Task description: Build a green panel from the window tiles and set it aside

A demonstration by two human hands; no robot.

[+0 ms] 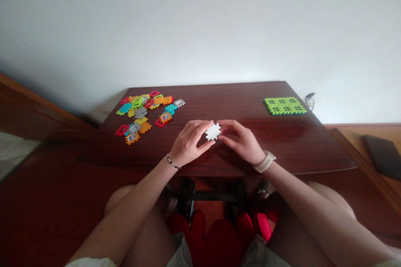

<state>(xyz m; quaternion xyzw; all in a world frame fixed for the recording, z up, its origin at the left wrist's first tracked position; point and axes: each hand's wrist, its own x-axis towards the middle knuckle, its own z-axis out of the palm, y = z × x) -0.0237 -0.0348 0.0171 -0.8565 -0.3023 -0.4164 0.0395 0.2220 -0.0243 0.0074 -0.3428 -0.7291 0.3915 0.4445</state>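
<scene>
At far left of the table (219, 99), a loose pile of interlocking plastic tiles (144, 112) lies flat in red, orange, teal, green, yellow and grey; some have window patterns. The pile stands well apart from both hands.

The left hand (188, 141), with a beaded bracelet (173, 161) at the wrist, is partly closed. Its curved fingers (200, 127) grip the left edge of a white tile (213, 132).

The tile is held between the hands, above the table's middle and tilted toward the camera.

The right hand (241, 141), with a pale watch (265, 161) at the wrist, is also partly closed. Its fingertips (223, 125) touch the tile's right edge.

Further right, a green tile panel (284, 106) lies flat on the table, well apart from the right hand. A dark cable (309, 100) sits just beyond the panel, near the table's far corner.
</scene>
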